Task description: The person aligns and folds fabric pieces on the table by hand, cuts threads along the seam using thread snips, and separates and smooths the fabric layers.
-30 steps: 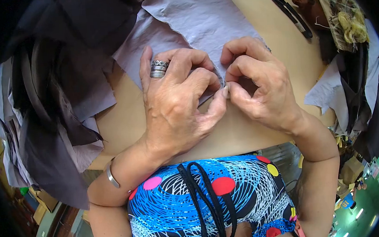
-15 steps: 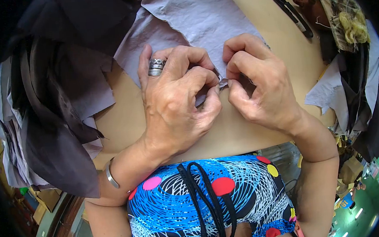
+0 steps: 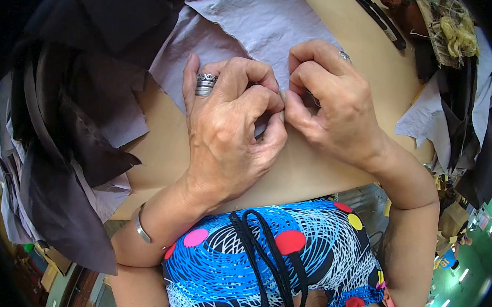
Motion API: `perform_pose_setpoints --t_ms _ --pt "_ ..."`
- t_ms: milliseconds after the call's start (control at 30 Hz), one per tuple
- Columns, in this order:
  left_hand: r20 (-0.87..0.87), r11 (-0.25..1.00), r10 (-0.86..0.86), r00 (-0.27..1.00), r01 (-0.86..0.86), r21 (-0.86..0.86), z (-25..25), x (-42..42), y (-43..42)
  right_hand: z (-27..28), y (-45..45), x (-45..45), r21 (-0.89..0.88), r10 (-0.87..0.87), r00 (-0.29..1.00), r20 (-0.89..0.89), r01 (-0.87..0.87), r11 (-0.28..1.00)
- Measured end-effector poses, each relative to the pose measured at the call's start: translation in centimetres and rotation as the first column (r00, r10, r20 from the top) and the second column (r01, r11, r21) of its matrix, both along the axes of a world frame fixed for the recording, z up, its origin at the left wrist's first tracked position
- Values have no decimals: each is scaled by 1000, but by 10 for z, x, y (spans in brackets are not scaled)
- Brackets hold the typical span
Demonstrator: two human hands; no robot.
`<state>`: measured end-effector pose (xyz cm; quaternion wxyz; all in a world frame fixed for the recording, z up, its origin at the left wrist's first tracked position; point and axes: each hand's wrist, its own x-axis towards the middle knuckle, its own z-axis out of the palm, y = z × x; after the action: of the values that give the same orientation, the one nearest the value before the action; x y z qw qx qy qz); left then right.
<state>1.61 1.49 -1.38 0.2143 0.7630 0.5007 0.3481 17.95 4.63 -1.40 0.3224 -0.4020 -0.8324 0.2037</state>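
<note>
A mauve-grey fabric piece [image 3: 260, 17] lies on the tan table, its lower edge reaching in between my two hands. My left hand [image 3: 229, 115], with silver rings, pinches the fabric edge between thumb and index finger. Right beside it, my right hand [image 3: 336, 103] is closed at the same edge, its thumb and index fingertips together near my left fingertips. A ring shows on one of its fingers. The exact spot being pinched is small and mostly hidden by the fingers.
Dark fabric pieces [image 3: 100, 78] are heaped at the left and hang over the table's edge. Black thread snips [image 3: 375, 16] lie at the upper right, near a brown object [image 3: 403, 11] and yellow thread [image 3: 459, 36]. More fabric scraps [image 3: 426, 111] hang at the right.
My right hand has shifted slightly left and up, turning so its ring shows. My left hand has moved up a little since the earliest frame. The hanging dark cloth at left has swayed.
</note>
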Motion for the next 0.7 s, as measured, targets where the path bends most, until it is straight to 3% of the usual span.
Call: perform_pose_setpoints --t_ms 233,433,700 --pt "16 1000 -5 1000 6 -12 0 0 -1 -2 4 3 59 -27 999 27 25 998" --pt "27 1000 7 1000 -7 -3 0 -2 -1 12 5 7 -174 40 992 -117 -60 983" --pt "-13 999 25 1000 -25 -33 3 -1 0 7 3 4 -163 41 993 -112 -59 985"
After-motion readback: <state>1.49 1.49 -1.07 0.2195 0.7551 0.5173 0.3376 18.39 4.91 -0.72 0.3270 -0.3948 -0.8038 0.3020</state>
